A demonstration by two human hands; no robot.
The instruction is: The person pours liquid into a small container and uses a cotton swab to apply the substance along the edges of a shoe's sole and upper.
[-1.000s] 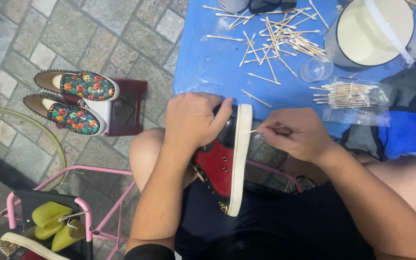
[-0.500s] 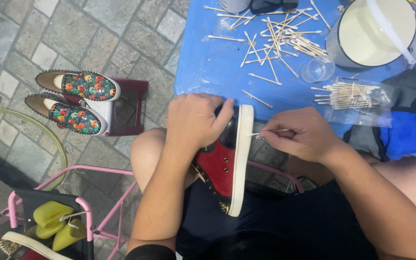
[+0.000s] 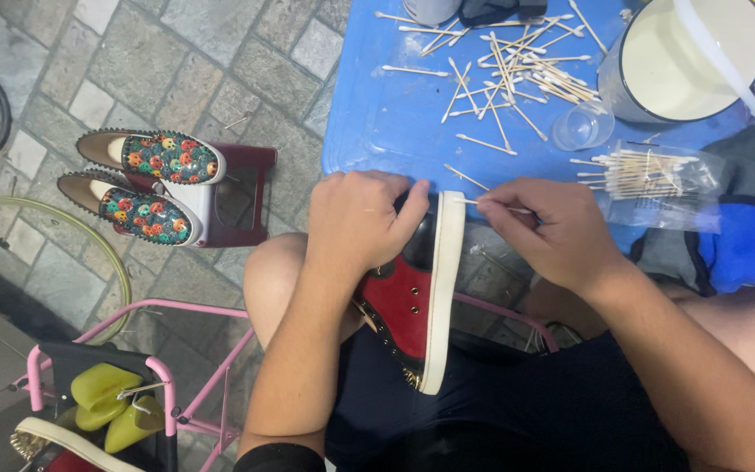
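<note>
Two hands work at frame centre, below the blue counter (image 3: 377, 122) at upper right. Left hand (image 3: 356, 223), fingers curled, grips a red-and-black sneaker (image 3: 412, 301) on the lap, white sole edge turned rightward. Right hand (image 3: 552, 232) pinches a cotton swab (image 3: 502, 206), tip touching the sole's upper end; the lower stretch seemingly remains. Used swabs (image 3: 509, 74) crowd the counter; open room lies along the sole.

Left hand (image 3: 356, 223) grips red shoe (image 3: 408, 301); right hand (image 3: 548, 232) presses cotton swab (image 3: 493, 206) to sole.
</note>
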